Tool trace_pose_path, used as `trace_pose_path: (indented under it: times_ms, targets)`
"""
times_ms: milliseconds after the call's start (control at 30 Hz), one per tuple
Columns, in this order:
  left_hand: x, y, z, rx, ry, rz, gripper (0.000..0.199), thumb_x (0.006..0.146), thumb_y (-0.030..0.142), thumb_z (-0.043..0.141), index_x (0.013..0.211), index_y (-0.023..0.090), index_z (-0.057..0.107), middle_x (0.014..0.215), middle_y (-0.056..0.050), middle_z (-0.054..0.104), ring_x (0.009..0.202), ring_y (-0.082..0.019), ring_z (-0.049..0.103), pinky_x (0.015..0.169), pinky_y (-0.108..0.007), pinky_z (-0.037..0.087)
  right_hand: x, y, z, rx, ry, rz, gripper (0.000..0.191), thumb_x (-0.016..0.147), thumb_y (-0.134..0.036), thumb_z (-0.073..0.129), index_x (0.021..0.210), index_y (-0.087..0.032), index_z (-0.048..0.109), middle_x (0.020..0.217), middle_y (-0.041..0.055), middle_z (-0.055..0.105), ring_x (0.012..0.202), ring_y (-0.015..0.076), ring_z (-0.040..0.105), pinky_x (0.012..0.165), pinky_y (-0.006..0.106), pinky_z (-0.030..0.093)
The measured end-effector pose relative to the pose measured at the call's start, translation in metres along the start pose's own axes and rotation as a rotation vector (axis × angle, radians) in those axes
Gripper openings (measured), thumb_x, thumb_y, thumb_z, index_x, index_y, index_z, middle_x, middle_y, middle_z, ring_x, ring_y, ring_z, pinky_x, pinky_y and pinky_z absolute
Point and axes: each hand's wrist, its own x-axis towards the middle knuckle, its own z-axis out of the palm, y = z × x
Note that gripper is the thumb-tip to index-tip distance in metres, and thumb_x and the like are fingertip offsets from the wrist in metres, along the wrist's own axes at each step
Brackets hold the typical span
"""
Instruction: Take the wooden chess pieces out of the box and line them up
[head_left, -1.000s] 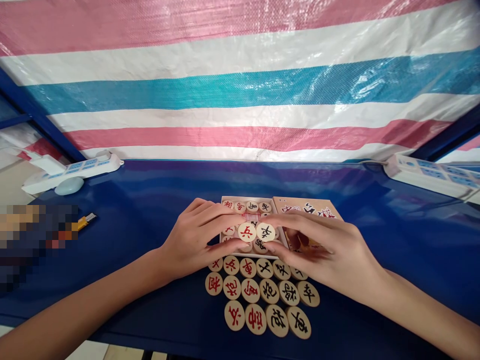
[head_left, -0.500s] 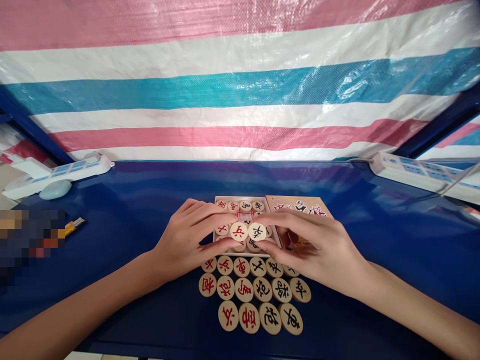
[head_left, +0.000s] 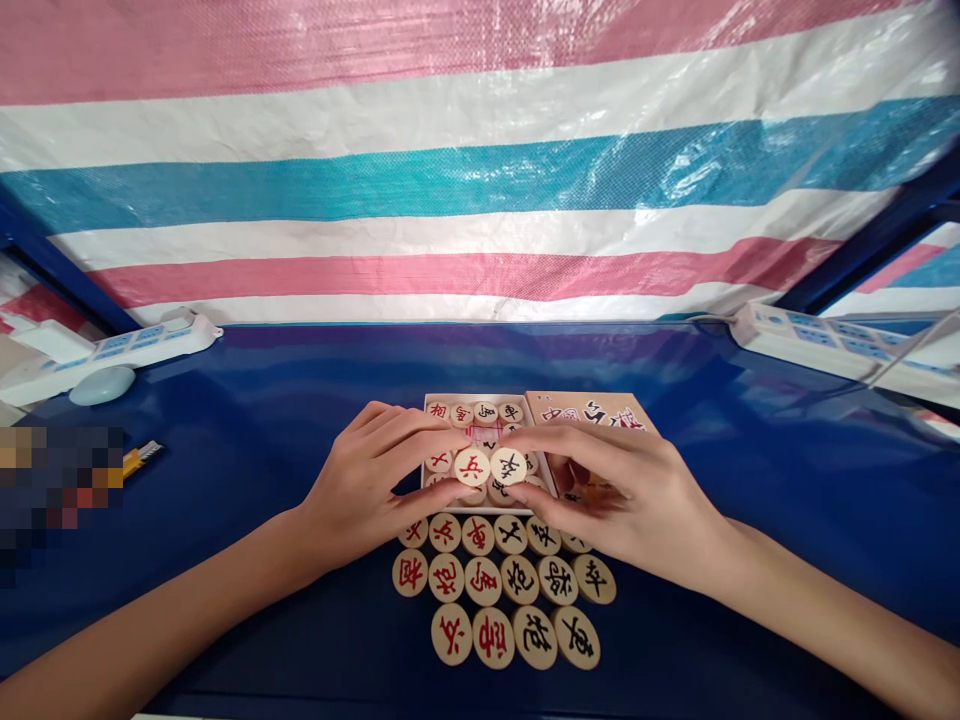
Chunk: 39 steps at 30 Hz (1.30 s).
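My left hand (head_left: 367, 485) pinches a round wooden chess piece with a red character (head_left: 472, 465) between thumb and fingers. My right hand (head_left: 637, 500) pinches a like piece with a black character (head_left: 508, 466). Both pieces are held side by side, touching, just above a shallow open box (head_left: 428, 404) that holds several more pieces. The box's lid (head_left: 592, 410), printed with characters, lies to the right, partly under my right hand. Several loose pieces (head_left: 499, 585) lie in rows on the blue table (head_left: 300, 400) in front of the box.
A white power strip (head_left: 112, 348) and a pale oval object (head_left: 103, 384) sit at the far left. A yellow utility knife (head_left: 141, 456) lies beside a blurred patch. Another power strip (head_left: 825, 345) lies at the far right. A striped tarp (head_left: 480, 160) hangs behind the table.
The view has shifted slightly, so everything sits a little further left. Both hands keep the same grip on their pieces above the box.
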Motion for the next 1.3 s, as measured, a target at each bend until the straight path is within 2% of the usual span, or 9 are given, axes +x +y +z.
trace_pose_path:
  times_ms: [300, 600, 833, 1033, 1300]
  targets:
    - [0.001, -0.0003, -0.0005, 0.011, 0.0, -0.019, 0.029, 0.088, 0.028, 0.072, 0.115, 0.022, 0.064, 0.106, -0.002, 0.072, 0.097, -0.016, 0.066, 0.085, -0.032, 0.045, 0.0026, -0.0003, -0.0003, -0.032, -0.013, -0.048, 0.034, 0.087, -0.021, 0.07, 0.12, -0.02, 0.064, 0.089, 0.0006, 0.068, 0.053, 0.0041, 0.051, 0.051, 0.02, 0.043]
    - [0.0014, 0.0011, -0.0007, 0.005, -0.005, -0.004, 0.028, 0.088, 0.029, 0.071, 0.114, 0.022, 0.063, 0.107, -0.002, 0.073, 0.096, -0.017, 0.066, 0.083, -0.032, 0.046, 0.0017, 0.0008, 0.0009, -0.061, -0.003, -0.047, 0.039, 0.088, -0.023, 0.069, 0.126, -0.024, 0.062, 0.086, -0.0007, 0.068, 0.056, 0.0066, 0.053, 0.057, 0.023, 0.047]
    - [0.0017, 0.0016, -0.0019, 0.02, -0.007, -0.009, 0.026, 0.089, 0.031, 0.07, 0.112, 0.022, 0.064, 0.104, -0.003, 0.073, 0.094, -0.017, 0.066, 0.083, -0.031, 0.047, 0.0043, -0.0028, -0.0005, -0.101, -0.002, -0.098, 0.033, 0.09, -0.025, 0.067, 0.123, -0.024, 0.062, 0.098, 0.0017, 0.073, 0.066, 0.0099, 0.063, 0.062, 0.023, 0.052]
    - [0.0017, 0.0011, -0.0021, 0.024, 0.009, 0.007, 0.027, 0.087, 0.031, 0.072, 0.111, 0.021, 0.064, 0.104, -0.003, 0.072, 0.092, -0.016, 0.066, 0.082, -0.031, 0.047, 0.0055, -0.0034, -0.001, -0.131, -0.001, -0.12, 0.029, 0.092, -0.028, 0.064, 0.121, -0.021, 0.063, 0.084, 0.0013, 0.071, 0.058, 0.0095, 0.06, 0.056, 0.023, 0.05]
    - [0.0007, -0.0021, -0.0016, 0.058, 0.007, 0.05, 0.029, 0.088, 0.033, 0.071, 0.113, 0.021, 0.064, 0.104, -0.003, 0.073, 0.093, -0.016, 0.068, 0.082, -0.031, 0.048, 0.0043, -0.0031, 0.001, -0.13, -0.018, -0.101, 0.031, 0.094, -0.03, 0.061, 0.124, -0.023, 0.063, 0.087, 0.002, 0.071, 0.059, 0.0102, 0.06, 0.056, 0.025, 0.049]
